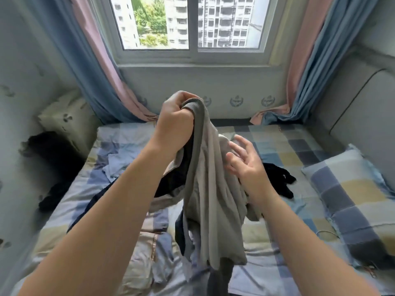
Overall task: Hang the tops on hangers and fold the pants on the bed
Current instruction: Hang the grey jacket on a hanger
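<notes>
**Over the bed: a grey garment lifted for sorting**

Above the checked bed [288,142], the left hand [177,116] is fisted round the ribbed band [193,107] of a grey garment [213,199] and holds it up, so the cloth hangs in long folds with its lower edge down near the sheet. The right hand [245,163] is spread, palm turned toward the fabric. Its fingers are loosely fanned and just beside or brushing the hanging cloth, pinching nothing that I can make out. A dark cloth [181,167] trails behind the grey piece; whether it is caught up with it or only lies behind, I cannot tell.

A black garment [277,178] lies further right on the bed, near the pillow [350,189]. A light blue garment [115,169] is crumpled to the left.

This looks like the identifying step: one item has been picked from the pile and is being opened out. Bunched as it is, I cannot say whether the ribbed band is a neckline or a waistband.

The next move calls for the right hand to take a second hold along that band and spread the piece flat. That would show whether it is a top or pants. No hanger is in view, so if it is a top, one would have to be fetched. If it is pants, the legs need laying together on a bare stretch of sheet.
</notes>
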`<state>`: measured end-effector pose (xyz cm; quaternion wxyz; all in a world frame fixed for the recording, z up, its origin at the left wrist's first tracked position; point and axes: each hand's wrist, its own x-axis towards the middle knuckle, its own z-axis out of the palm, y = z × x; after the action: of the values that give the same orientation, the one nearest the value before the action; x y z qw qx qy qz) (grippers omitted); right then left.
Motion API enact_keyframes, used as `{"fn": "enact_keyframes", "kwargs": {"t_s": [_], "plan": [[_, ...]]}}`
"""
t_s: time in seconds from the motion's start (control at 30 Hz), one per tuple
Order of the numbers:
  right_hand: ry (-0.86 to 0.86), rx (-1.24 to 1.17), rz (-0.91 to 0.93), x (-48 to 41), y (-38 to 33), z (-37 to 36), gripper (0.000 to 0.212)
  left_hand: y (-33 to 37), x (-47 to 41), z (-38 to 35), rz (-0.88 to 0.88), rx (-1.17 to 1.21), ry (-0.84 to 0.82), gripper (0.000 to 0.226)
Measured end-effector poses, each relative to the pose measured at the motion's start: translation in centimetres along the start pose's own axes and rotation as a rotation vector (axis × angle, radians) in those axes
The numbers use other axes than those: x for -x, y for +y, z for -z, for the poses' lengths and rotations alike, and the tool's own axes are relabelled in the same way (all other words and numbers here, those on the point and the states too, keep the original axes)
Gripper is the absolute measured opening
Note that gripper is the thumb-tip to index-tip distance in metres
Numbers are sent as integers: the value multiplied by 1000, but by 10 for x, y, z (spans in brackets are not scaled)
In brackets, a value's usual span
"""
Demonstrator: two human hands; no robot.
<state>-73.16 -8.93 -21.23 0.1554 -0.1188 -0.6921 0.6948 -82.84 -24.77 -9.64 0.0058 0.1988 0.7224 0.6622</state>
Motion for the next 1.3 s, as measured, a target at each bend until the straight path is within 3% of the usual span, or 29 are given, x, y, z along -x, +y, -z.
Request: {"fn": "enact_keyframes", "kwargs": {"t_s": [0.07,0.17,0.27,0.4,0.57,0.63,0.7,0.87,1.03,1.13,1.2,1.3], "plan": [[-79,42,146,1,-31,-26,39,17,-9,17,-38,7,-19,24],[-46,134,356,7,-61,-67,30,28,-16,40,-47,-46,-49,23],[-22,245,429,10,-68,-104,40,19,-16,62,-35,-73,-90,21],[-36,463,361,0,-52,-146,46,-1,-19,93,-12,-114,-79,22],[-15,615,232,-10,-16,-191,7,-30,-22,129,19,-158,-68,23],[-53,662,127,-10,-3,-206,15,-42,-22,141,41,-153,-69,22],[-55,608,65,-12,11,-216,11,-53,-22,156,55,-146,-65,24],[88,505,70,-23,18,-203,25,-100,-27,215,125,-322,-91,24],[-18,442,131,-38,-23,-206,23,-139,-20,231,185,-465,-210,5],[-105,429,173,-44,-43,-222,21,-139,-8,214,157,-271,-477,33],[-117,408,210,-50,-52,-229,22,-144,-5,204,202,-57,-585,38],[-151,390,254,-59,-54,-231,19,-148,-8,196,78,-43,-380,29]]}}
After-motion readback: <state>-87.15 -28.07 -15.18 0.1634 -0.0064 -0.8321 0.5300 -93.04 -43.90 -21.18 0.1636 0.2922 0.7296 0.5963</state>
